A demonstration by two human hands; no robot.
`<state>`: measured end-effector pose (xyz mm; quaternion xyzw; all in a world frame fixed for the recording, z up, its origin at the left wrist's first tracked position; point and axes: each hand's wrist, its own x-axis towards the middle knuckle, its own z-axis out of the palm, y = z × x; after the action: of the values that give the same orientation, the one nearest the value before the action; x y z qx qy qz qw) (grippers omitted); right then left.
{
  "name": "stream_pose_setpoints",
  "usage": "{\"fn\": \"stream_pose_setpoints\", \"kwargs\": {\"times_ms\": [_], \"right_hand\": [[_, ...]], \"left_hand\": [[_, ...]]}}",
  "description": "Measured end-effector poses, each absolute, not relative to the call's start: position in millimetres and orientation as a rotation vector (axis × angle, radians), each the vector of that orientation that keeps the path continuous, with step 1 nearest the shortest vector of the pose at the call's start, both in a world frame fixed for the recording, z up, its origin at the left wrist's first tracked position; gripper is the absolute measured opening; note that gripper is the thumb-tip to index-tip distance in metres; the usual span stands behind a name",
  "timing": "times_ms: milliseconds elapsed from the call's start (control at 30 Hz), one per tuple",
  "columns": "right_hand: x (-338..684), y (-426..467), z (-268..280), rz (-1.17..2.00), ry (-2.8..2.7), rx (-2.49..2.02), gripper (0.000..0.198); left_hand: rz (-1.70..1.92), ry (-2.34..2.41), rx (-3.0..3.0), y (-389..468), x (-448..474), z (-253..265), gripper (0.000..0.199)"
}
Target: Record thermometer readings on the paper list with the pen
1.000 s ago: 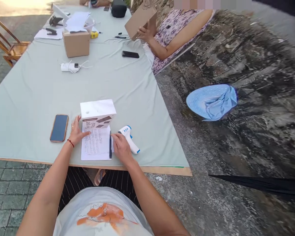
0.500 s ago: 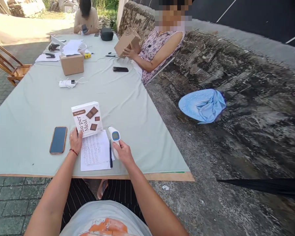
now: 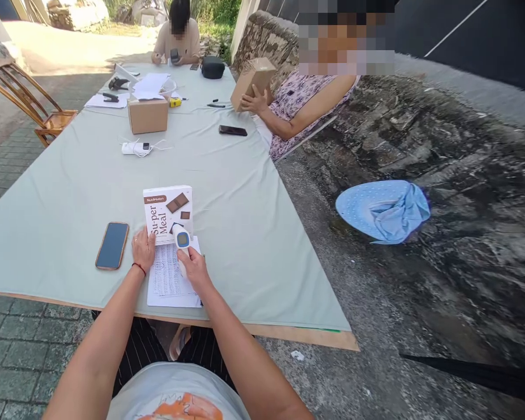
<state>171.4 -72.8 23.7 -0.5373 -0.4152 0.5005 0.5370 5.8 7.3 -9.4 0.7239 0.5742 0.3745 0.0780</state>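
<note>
Right fingers clasp the thermometer before the box, gripped low by left fingers.

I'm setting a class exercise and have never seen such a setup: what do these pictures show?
There is no machine, just a person's two bare hands. Every picture comes from one camera on that person's head, looking forward and down. The left hand holds a white "Su-per Meal" box. The right hand holds a white handheld device with a screen in front of the box; whether they touch is unclear. Below lies a printed sheet on the cloth-covered table, with a phone to the left. Farther along is a cardboard box; beside the table, another person holds a carton.
</note>
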Motion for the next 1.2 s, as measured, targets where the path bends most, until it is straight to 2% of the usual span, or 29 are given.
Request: {"fn": "stream_pose_setpoints", "kwargs": {"times_ms": [567, 800, 1200], "right_hand": [[171, -77, 29, 1.273, -0.877, -1.299, 0.042], [171, -90, 50, 1.440, -0.737, -1.168, 0.043], [225, -134, 77, 1.222, -0.566, -1.278, 0.040]], "left_hand": [[1.043, 1.701, 2.167, 0, 8, -3, 0.072], [1.003, 1.709, 2.140, -1, 8, 2, 0.076], [1.059, 1.658, 2.192, 7, 2, 8, 0.073]]}}
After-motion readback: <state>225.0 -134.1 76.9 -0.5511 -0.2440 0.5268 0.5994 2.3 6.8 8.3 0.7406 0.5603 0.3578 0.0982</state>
